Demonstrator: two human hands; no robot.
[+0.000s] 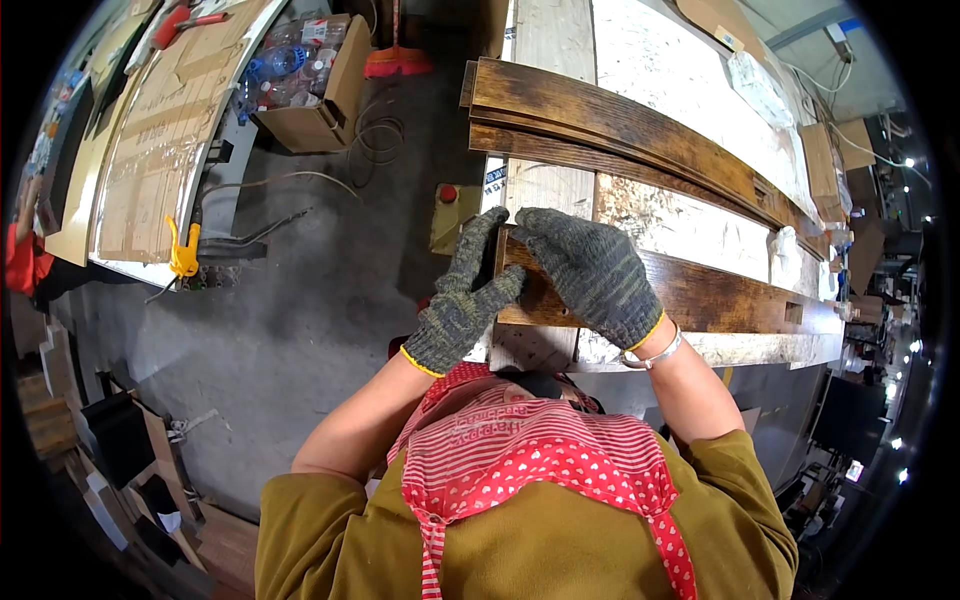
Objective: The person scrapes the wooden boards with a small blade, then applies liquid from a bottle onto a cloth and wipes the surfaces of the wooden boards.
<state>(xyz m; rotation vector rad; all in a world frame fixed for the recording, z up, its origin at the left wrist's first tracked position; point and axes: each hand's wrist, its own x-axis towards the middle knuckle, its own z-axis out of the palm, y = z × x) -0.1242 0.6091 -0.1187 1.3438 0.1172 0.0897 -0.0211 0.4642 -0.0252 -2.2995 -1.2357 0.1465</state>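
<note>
A dark brown wooden plank (690,292) lies crosswise in front of me, with a rectangular notch toward its right end. At its left end are both my hands, in grey-green knitted gloves. My left hand (458,305) is closed about that end, its thumb near the edge and its fingers reaching to the far corner. My right hand (592,272) bends over the plank's top, fingertips at the same far corner, nearly meeting the left ones. Whether something small is pinched between the fingertips is hidden.
More brown planks (620,115) lie stacked farther back on the pale worktable (548,190). A box (310,120) of plastic bottles and a red broom (397,62) stand on the floor beyond. At left is a cardboard-covered table (150,150) with a yellow-handled tool (184,248).
</note>
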